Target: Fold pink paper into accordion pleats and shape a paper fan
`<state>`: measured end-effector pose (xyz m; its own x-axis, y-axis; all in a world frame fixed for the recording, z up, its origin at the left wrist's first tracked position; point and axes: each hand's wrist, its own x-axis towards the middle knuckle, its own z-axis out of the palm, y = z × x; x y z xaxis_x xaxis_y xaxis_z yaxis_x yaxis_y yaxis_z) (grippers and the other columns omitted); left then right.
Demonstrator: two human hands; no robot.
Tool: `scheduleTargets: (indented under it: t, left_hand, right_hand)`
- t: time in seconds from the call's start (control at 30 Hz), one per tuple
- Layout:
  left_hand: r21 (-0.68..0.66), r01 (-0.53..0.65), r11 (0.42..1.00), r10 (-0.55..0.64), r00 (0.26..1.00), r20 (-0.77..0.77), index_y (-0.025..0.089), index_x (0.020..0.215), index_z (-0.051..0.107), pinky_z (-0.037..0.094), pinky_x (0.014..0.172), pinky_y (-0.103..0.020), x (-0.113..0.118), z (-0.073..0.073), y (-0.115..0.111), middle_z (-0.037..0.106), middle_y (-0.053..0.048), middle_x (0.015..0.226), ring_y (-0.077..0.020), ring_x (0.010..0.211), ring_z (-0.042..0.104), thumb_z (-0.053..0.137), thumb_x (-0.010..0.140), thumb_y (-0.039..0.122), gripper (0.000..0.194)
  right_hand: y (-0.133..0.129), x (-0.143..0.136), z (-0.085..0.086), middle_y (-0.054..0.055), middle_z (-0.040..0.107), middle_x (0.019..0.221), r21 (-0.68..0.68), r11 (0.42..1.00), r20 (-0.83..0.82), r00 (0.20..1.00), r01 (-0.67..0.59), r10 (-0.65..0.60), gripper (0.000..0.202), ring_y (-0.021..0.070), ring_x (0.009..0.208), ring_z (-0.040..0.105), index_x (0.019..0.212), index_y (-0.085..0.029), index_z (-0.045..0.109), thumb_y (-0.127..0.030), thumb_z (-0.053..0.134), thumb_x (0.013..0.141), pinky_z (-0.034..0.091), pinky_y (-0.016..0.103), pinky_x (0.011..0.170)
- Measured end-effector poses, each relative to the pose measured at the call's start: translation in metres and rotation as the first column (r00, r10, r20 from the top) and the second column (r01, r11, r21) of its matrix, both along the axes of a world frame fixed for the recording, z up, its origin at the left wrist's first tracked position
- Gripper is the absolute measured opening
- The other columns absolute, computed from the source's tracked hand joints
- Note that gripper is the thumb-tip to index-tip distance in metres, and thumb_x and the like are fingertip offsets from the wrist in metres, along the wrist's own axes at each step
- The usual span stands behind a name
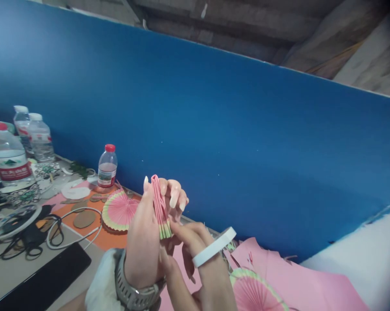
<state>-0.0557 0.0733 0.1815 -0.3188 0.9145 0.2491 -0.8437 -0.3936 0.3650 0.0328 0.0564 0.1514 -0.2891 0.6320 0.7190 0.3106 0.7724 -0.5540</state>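
Observation:
A narrow stack of pleated pink paper [160,207] with a green and pale-yellow lower end is held upright in front of me. My left hand [143,242], with a grey watch [135,293] on its wrist, is closed around the pleats between thumb and fingers. From below right, my right hand [195,246] pinches at the green end; part of its grip is hidden behind the left hand. A white tape roll [214,247] circles the right wrist like a bracelet.
Pink paper fans lie at left [119,211] and lower right [256,293], beside pink sheets [298,272]. Cardboard discs [84,219], a white cable [54,246], black scissors [33,242], a dark phone-like slab [46,276] and bottles [107,170] crowd the left. A blue partition [230,142] stands behind.

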Motion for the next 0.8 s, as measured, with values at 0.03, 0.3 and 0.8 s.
scheduleTargets:
  t: [0.03, 0.3, 0.8]
  left_hand:
    - [-0.014, 0.000, 1.000, 0.000, 1.000, 0.005, 0.017, 0.063, 0.048, 0.048, 0.071, -0.022, 0.002, 0.001, -0.002, 0.043, 0.002, 0.066, -0.0088, 0.061, 0.046, 0.038, 0.093, 0.033, 0.035]
    - [0.028, -0.009, 1.000, 0.009, 1.000, 0.018, 0.017, 0.067, 0.053, 0.049, 0.071, -0.023, 0.010, 0.006, -0.015, 0.039, 0.001, 0.072, -0.0098, 0.068, 0.048, 0.030, 0.095, 0.028, 0.037]
    - [-0.075, -0.150, 0.986, 0.145, 0.987, -0.071, 0.020, 0.063, 0.050, 0.050, 0.068, -0.024, 0.009, 0.008, -0.023, 0.044, 0.001, 0.066, -0.0119, 0.063, 0.047, 0.040, 0.091, 0.040, 0.036]
  right_hand:
    - [0.000, 0.000, 0.003, -0.001, 0.059, 0.076, 0.001, 1.000, -0.017, 1.000, 0.019, -0.019, 0.036, 0.0073, 0.045, 0.041, 0.107, -0.023, 0.061, -0.012, 0.060, 0.073, 0.039, 0.022, 0.044]
    - [0.000, 0.003, 0.008, 0.000, 0.062, 0.080, -0.003, 0.996, -0.091, 0.992, 0.090, -0.090, 0.041, 0.0103, 0.051, 0.051, 0.101, -0.021, 0.059, -0.015, 0.072, 0.062, 0.041, 0.023, 0.045]
    - [-0.001, -0.006, -0.010, 0.007, 0.065, 0.086, 0.207, 0.944, -0.085, 0.966, 0.256, -0.243, 0.038, 0.0194, 0.071, 0.062, 0.115, -0.022, 0.052, -0.020, 0.056, 0.077, 0.050, 0.031, 0.060]
